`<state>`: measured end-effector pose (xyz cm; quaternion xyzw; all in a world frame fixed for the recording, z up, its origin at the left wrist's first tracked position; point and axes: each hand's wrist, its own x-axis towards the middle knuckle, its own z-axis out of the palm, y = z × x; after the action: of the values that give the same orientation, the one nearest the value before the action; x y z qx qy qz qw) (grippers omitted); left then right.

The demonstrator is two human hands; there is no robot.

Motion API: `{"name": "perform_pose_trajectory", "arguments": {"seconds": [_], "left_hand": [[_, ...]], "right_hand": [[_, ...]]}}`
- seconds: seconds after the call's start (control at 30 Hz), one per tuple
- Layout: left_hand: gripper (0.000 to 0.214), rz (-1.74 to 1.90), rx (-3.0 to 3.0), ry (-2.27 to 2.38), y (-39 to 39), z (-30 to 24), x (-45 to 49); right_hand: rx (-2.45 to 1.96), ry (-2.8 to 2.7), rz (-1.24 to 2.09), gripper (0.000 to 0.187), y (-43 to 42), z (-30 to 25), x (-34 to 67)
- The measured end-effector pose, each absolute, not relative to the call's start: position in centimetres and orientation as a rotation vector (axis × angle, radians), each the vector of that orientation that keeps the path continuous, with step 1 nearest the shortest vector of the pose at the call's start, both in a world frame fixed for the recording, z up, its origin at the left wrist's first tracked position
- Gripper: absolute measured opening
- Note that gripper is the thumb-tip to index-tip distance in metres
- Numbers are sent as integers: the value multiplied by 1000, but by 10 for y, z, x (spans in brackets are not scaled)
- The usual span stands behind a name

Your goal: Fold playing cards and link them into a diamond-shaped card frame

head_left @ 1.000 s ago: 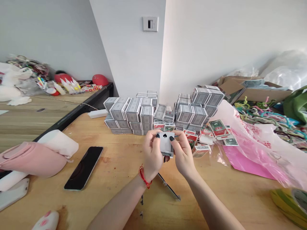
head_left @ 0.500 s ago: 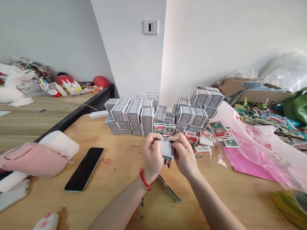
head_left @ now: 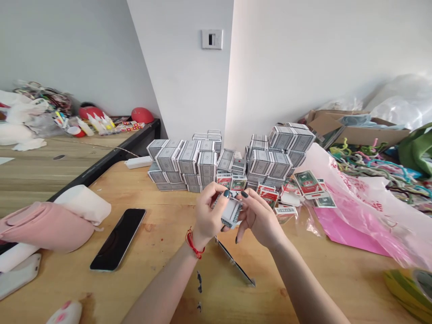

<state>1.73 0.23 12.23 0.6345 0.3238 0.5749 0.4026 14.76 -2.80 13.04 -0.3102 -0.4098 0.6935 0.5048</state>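
My left hand (head_left: 211, 216) is closed around a small playing card box (head_left: 231, 210), its thumb lying along the upper left edge. The box is tilted, with a plain whitish face up and a grey patterned border along its lower edge. At its right side is my right hand (head_left: 261, 218), thumb and forefinger at the upper right corner and another finger hanging loosely below. Fingers partly hide the far end of the box. Beneath the hands, a thin dark-edged strip (head_left: 236, 263) lies slantwise on the wooden table (head_left: 162, 288).
Grey patterned card packs stand stacked at the back left (head_left: 189, 157) and back right (head_left: 270, 162). Red and green card boxes (head_left: 307, 182) lie beside pink plastic (head_left: 351, 225). A black-screened phone (head_left: 118, 239) and pink visor (head_left: 50, 225) are left; yellow tape (head_left: 407, 288) sits right.
The box has turned slightly and moved a little left with my left hand. My right thumb has lifted from the far edge, and the right fingers have loosened and spread somewhat.
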Motion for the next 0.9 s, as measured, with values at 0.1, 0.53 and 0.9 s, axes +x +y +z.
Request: {"name": "perform_pose_trajectory", "arguments": {"seconds": [0.1, 0.53, 0.9], "left_hand": [[18, 1486, 1735, 768, 3, 123, 14], [26, 1423, 1518, 908, 5, 126, 18], [29, 1102, 1240, 958, 1, 129, 25]], "right_hand": [[-764, -1010, 1817, 19, -28, 132, 148], [-822, -1140, 1702, 35, -26, 126, 146], [-1133, -1420, 1075, 30, -32, 131, 143]]}}
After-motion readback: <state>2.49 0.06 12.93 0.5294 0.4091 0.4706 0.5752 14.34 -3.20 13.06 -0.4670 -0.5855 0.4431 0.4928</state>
